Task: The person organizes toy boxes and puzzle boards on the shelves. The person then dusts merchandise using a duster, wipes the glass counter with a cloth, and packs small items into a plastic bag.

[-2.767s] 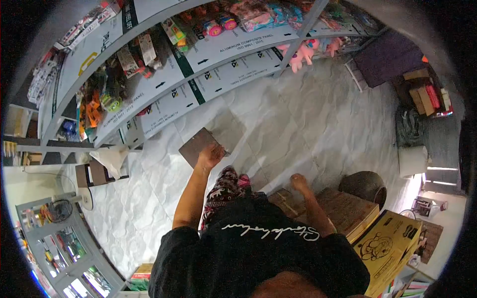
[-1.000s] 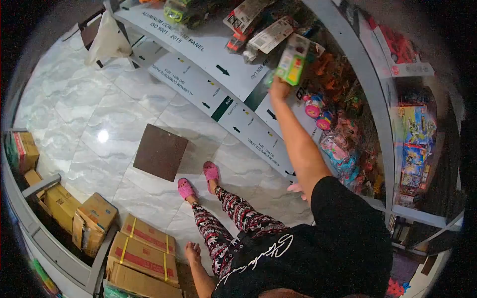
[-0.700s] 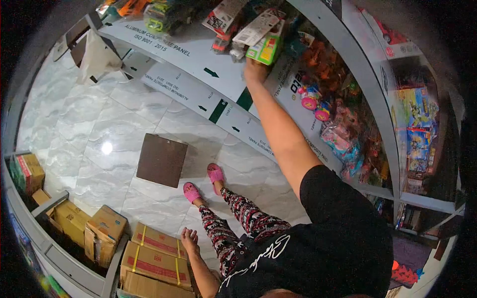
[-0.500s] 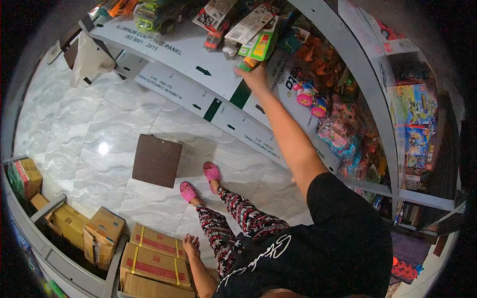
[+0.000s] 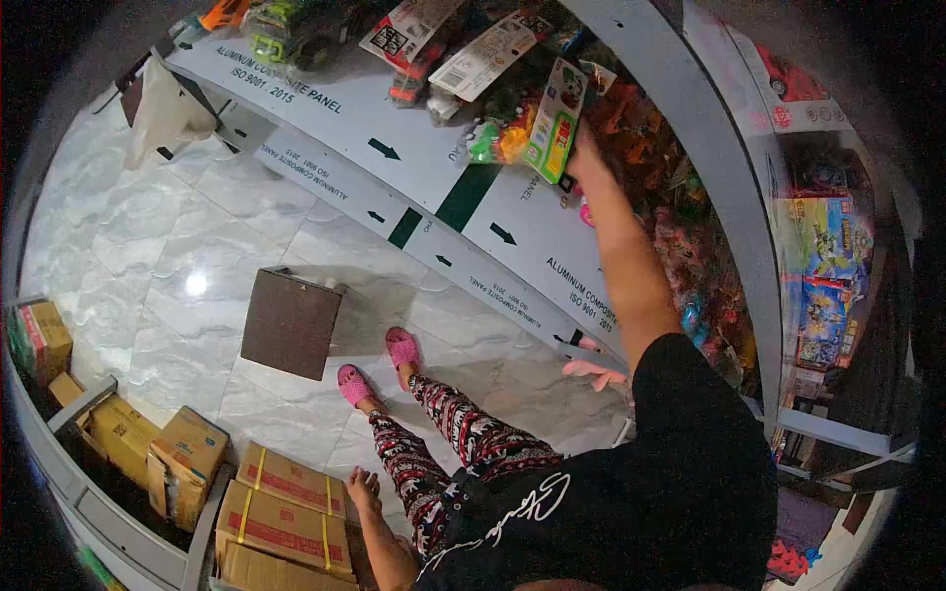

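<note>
Black T-shirt (image 5: 611,492), white script across the front: below and right of the brown square box (image 5: 288,323), which stands on the marbled floor tiles (image 5: 128,256).
Left hand (image 5: 363,490): below the box, half open, fingers loosely curled, just beside the strapped cartons (image 5: 286,481).
Strapped cartons: two, yellow bands, below the box.
Patterned trousers (image 5: 419,433) and pink slippers (image 5: 355,384): below and right of the box, slippers nearest it.
Shelf board (image 5: 340,148), lettered "ALUMINUM COMPOSITE PANEL": above and right of the box.
Right hand (image 5: 588,163): above and right of the box, over the shelf board, against the toy pack's card; fingers hidden behind it, so grip cannot be told.
Toy pack (image 5: 558,116): green-edged card, clear bag of green and yellow-orange pieces; tilted, above and right of the box.
Barcoded card pack (image 5: 493,59): beyond the toy pack, further above the box.
</note>
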`<state>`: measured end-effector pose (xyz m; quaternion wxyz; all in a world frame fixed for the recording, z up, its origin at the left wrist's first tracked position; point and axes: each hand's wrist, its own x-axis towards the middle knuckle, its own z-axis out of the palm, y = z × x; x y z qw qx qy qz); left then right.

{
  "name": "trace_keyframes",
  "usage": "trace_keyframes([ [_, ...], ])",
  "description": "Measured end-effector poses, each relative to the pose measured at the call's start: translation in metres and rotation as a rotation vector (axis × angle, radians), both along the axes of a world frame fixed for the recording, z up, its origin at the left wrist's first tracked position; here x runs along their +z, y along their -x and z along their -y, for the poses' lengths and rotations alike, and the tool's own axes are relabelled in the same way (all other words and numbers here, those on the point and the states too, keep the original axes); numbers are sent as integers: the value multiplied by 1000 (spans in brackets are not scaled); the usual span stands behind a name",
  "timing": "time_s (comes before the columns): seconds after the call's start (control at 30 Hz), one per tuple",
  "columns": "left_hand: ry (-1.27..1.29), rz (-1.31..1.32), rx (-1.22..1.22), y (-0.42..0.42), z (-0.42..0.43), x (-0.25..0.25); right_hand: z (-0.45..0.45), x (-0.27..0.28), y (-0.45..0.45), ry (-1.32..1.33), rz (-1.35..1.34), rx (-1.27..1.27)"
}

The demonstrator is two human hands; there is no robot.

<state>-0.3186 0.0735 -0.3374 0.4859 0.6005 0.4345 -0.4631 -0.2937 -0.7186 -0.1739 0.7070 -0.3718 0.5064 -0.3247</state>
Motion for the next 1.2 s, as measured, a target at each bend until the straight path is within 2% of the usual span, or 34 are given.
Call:
trace_keyframes([
  [0.1,27,2,13,4,23,3,-60,38,-10,-34,71,-27],
  [0.17,51,25,37,2,39,12,-59,28,3,-6,148,46],
  [0.23,47,23,19,-1,44,12,-68,31,12,-135,254,33],
  [0.3,109,43,11,-2,46,14,-64,19,22,-130,195,69],
  [0.37,87,40,-17,-4,47,18,-43,-25,47,-221,-40,28],
  [0.43,65,39,-49,-5,43,15,-58,-12,38,-217,17,10],
  [0.5,57,13,-13,-7,33,11,-53,-18,37,-39,-101,-160],
  [0.6,55,35,-66,-18,30,22,-66,-4,37,74,-249,-156],
  [0.73,81,29,-113,-34,12,8,-113,27,52,-1,-266,-174],
  [0.8,162,31,-147,-43,1,-1,-127,5,86,282,-531,159],
  [0.83,168,30,-171,-48,-4,-4,-142,-4,105,282,-534,134],
  [0.9,176,74,-283,-61,-11,-12,-190,-17,141,550,-709,290],
  [0.93,139,42,-235,-68,-11,-16,-220,-10,159,487,-679,353],
  [1.03,121,102,-331,-83,-12,-1,-310,-11,231,349,-639,600],
  [1.1,106,105,-367,-90,-19,-1,-373,-29,286,399,-916,827],
  [1.17,163,126,-492,-92,-34,-8,-436,-52,343,430,-1092,1000],
  [1.2,116,158,-465,-86,-37,-4,-465,-49,365,376,-1165,1093],
])
